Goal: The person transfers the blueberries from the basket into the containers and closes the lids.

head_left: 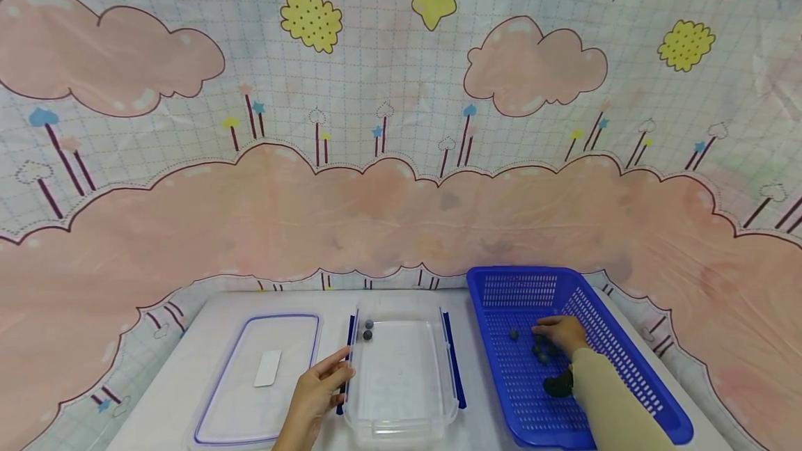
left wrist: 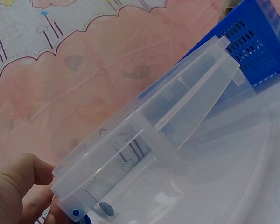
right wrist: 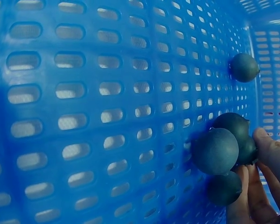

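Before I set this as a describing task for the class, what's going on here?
A person is working at a white table with both hands. The right hand reaches into a blue basket, its fingers at a cluster of small dark balls; whether it has gripped one is hard to tell. The left hand holds the left side of a clear container, where two balls lie near the far left corner. A blue-edged lid lies left of the container.

right grip (right wrist: pixel 262 186) seemingly pinches a dark ball (right wrist: pixel 248 150) in blue basket (right wrist: pixel 89 74)
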Tool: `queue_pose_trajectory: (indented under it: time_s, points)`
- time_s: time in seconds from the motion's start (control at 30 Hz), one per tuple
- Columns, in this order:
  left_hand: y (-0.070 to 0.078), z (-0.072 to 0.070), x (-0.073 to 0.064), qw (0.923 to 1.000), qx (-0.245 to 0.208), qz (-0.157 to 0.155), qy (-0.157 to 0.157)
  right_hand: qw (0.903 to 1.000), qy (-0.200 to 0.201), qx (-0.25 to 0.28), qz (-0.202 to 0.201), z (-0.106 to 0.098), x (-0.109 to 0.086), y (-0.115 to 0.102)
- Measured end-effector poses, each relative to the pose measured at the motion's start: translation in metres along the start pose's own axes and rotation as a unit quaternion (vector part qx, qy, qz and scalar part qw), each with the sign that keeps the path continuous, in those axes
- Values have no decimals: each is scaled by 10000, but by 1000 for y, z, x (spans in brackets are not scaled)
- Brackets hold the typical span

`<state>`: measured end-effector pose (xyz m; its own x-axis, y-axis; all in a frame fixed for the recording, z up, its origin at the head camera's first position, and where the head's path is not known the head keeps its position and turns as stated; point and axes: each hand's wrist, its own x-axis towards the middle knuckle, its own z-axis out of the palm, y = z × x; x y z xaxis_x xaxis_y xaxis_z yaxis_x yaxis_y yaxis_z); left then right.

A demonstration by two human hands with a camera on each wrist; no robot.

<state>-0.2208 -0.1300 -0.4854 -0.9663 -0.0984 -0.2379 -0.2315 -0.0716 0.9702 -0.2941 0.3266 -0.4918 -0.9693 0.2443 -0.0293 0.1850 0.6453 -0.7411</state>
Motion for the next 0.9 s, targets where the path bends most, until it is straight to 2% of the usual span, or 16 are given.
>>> queue_pose_trajectory:
  time_s: [0.9]
  points:
    - [-3, 1, 0, 10000, -30, 35, 13, 9999, 145, 54, 62, -2, -1, -3]
